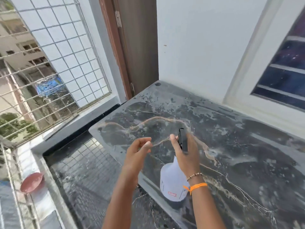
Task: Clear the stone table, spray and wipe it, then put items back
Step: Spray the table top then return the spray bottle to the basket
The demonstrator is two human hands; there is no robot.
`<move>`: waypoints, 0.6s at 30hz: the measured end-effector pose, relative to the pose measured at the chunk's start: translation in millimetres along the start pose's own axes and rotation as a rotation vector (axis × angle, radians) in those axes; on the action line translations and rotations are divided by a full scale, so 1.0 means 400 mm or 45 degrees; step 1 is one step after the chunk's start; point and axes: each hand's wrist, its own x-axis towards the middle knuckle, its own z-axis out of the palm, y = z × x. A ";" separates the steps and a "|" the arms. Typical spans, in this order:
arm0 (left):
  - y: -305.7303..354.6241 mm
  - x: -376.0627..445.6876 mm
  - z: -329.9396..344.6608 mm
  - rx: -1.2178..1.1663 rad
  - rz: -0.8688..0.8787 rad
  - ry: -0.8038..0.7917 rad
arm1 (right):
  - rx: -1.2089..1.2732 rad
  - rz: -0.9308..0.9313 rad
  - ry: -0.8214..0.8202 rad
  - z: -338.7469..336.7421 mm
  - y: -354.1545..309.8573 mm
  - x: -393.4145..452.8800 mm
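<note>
Dark veined stone table is seen wet, set in a white corner. One white spray bottle is gripped over its near edge by the right hand. Nothing is held by the loosely curled left hand, just left of it.

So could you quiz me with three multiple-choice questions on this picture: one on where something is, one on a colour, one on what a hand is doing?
1. Where is the reddish bowl?
A. On the ledge by the grille, left of the stone table
B. In the middle of the stone table
C. On the window sill at right

2. What colour is the spray bottle body?
A. Green
B. White
C. Yellow

3. What is the right hand doing?
A. Resting flat on the table
B. Hanging idle
C. Gripping the spray bottle's neck

Answers: 1 A, the bowl sits at the far left edge; 2 B, white body with a black spray head; 3 C, fingers curl round the neck, while the left hand holds nothing.
</note>
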 end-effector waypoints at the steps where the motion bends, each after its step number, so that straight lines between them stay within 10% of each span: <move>1: 0.002 0.034 0.004 0.001 -0.008 -0.001 | 0.036 0.002 -0.012 0.015 0.002 0.023; 18: -0.077 0.726 -0.062 0.844 0.110 -0.316 | 0.534 0.797 -0.050 0.362 0.061 0.537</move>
